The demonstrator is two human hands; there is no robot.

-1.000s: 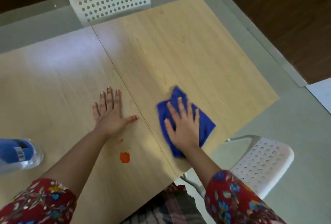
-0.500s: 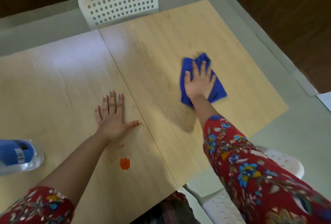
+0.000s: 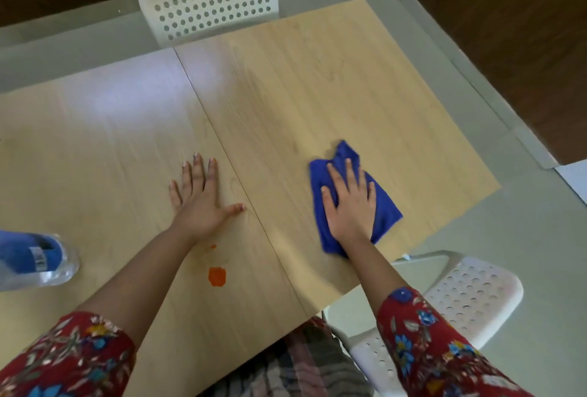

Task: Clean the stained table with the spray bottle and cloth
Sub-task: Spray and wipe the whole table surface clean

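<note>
Blue cloth (image 3: 386, 209) flat under my right hand (image 3: 349, 206), orange stain (image 3: 217, 276) not yet wiped.
I have the right fingers (image 3: 351, 174) straight and slightly spread, pressing the cloth onto the right panel of the tabletop (image 3: 317, 78), close to its near right edge. My left hand (image 3: 198, 202) lies flat on the left panel, fingers (image 3: 198, 171) together and thumb out, holding nothing. The stain sits on the near part of the left panel, just beside my left forearm and well apart from the cloth. The spray bottle (image 3: 35, 260) is at the far left edge of view. My worry is that the forearm or sleeve dips into the stain and smears it, or that a stroke towards me carries the cloth off the edge.
</note>
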